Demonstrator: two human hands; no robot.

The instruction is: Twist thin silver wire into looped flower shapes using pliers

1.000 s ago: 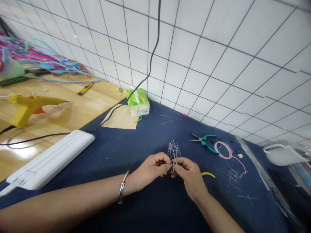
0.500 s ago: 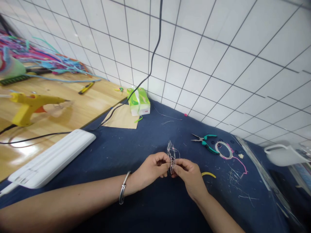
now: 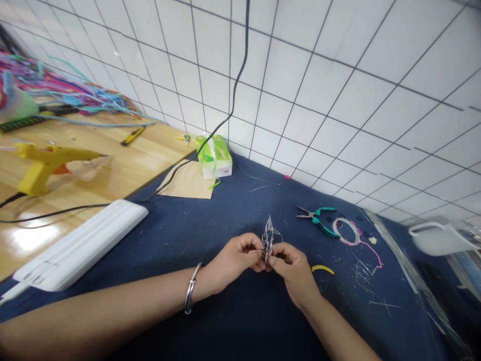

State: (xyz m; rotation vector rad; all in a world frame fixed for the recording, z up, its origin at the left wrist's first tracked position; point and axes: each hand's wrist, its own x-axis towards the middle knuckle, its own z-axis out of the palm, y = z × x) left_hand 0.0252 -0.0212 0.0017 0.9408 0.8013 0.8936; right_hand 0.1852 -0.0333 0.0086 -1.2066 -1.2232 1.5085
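You are holding a small wire form (image 3: 269, 238) between both hands, low over the blue cloth (image 3: 210, 225) on the bench (image 3: 124, 165). Your left hand (image 3: 236, 258) is pinching its lower part from the left with thumb and fingers closed on it. Your right hand (image 3: 291, 266) is pinching the same lower part from the right, so the fingertips of both hands are meeting at the base of the form. The form is standing roughly upright above your fingers. It is made of thin silvery wire, bent into several narrow loops that are gathering to a point at the top. A fine stray loop is curving out to its right. Small pinkish specks are showing along the strands; what they are cannot be told. A bangle (image 3: 191, 296) is sitting on your left wrist.

Pliers (image 3: 317, 220) with teal handles are lying on the cloth, well apart to the right of the form. A ring (image 3: 346, 231) is lying just beside them. A yellow strip (image 3: 322, 269) is lying near your right hand. A white case (image 3: 78, 245) is resting at the left, and a glue gun (image 3: 48, 165) is lying on the bare wood beyond it.
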